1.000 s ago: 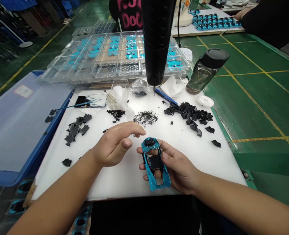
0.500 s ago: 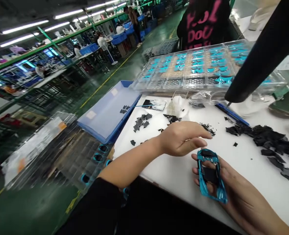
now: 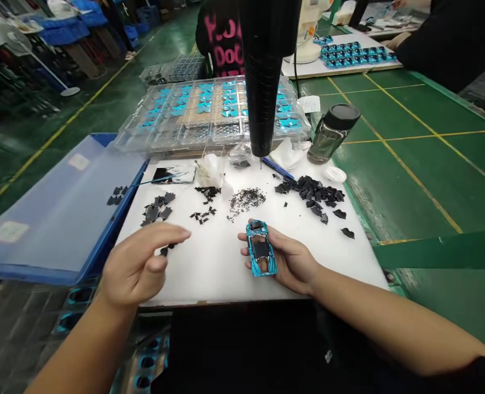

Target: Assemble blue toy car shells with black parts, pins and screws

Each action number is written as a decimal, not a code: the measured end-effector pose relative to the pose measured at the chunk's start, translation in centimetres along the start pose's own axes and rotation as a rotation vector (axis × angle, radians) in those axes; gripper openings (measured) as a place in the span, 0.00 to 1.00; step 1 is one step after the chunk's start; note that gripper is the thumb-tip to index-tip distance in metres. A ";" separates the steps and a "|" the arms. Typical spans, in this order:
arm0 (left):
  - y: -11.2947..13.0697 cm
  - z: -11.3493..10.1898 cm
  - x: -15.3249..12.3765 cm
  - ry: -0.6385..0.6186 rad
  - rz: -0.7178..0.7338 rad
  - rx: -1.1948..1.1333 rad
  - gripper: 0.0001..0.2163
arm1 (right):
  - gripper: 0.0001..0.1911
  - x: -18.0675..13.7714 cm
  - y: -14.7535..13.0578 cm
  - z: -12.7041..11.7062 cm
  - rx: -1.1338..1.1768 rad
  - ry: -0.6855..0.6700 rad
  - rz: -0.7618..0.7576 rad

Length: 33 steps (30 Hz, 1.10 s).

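Observation:
My right hand (image 3: 292, 260) holds a small blue toy car body (image 3: 261, 255) underside up, with black inserts in it, above the white work mat (image 3: 226, 273). My left hand (image 3: 138, 268) hovers over the mat's left front corner, fingers spread and nothing in them, close to a small black part (image 3: 164, 250). A black hanging electric screwdriver (image 3: 265, 76) points down over the back of the mat. Tiny black screws (image 3: 248, 198) lie in a loose heap ahead of the car.
Piles of black plastic parts lie at the right (image 3: 314, 191) and left (image 3: 156, 208) of the mat. Clear trays of blue parts (image 3: 209, 112) stand behind, a blue bin (image 3: 49, 213) at the left, a dark bottle (image 3: 330, 134) at the right. Another person in black stands beyond.
My left hand has moved away from the car to the left front of the mat. The view swung left and came back. My right hand keeps the car.

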<state>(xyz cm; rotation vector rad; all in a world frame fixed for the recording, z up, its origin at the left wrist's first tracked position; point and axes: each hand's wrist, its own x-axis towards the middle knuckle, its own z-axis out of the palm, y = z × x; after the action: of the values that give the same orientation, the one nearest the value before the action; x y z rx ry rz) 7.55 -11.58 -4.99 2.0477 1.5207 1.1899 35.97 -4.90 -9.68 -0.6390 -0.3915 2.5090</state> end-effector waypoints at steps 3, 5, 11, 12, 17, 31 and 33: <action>-0.7 -0.4 -4.6 0.033 -0.108 0.067 0.15 | 0.23 -0.1 0.0 0.1 0.005 0.008 0.001; -1.0 -0.5 -7.2 0.058 -0.210 0.113 0.12 | 0.25 -0.1 -0.1 0.2 0.001 0.020 0.003; -0.8 -1.4 -8.2 0.553 -0.756 -0.102 0.04 | 0.20 -0.3 -0.1 0.5 0.009 0.083 0.034; -1.0 -1.8 -7.4 0.676 -0.881 -0.293 0.05 | 0.20 -0.3 -0.1 0.6 0.007 0.112 0.041; -4.5 -4.4 -1.8 0.753 -1.073 -0.689 0.06 | 0.23 -0.3 -0.2 1.0 0.050 0.183 0.064; -15.8 -2.7 8.2 0.759 -1.103 -0.602 0.09 | 0.21 0.0 -0.3 0.5 -0.066 0.334 0.085; -15.6 -2.6 7.9 0.752 -1.012 -0.508 0.08 | 0.20 0.0 -0.1 0.3 -0.117 0.313 0.077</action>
<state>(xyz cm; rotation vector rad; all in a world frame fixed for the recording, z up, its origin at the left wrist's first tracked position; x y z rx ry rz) -3.65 0.90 -10.61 0.3325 1.8774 1.6500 35.85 -4.92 -9.35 -1.0930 -0.4046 2.4151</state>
